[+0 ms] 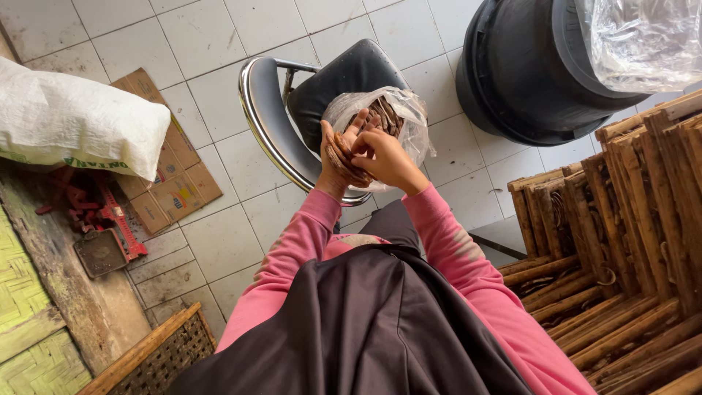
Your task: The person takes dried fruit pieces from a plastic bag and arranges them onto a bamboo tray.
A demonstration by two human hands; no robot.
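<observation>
My left hand (336, 157) grips a bundle of brown curved strips (342, 162), held upright in front of me. My right hand (385, 159) rests against the same bundle, its fingers curled at the top of the strips. Just behind both hands sits a clear plastic bag (409, 121) with more brown strips inside, lying on the seat of a black chair (351, 73) with a chrome frame. Pink sleeves cover both my arms, and a dark cloth lies over my lap.
A stack of brown wooden frames (629, 241) fills the right side. A large black tub (526, 66) with a clear plastic liner stands at the top right. At the left lie a white sack (73, 121), flattened cardboard (172, 183), a red tool (117, 223) and a woven basket (157, 358).
</observation>
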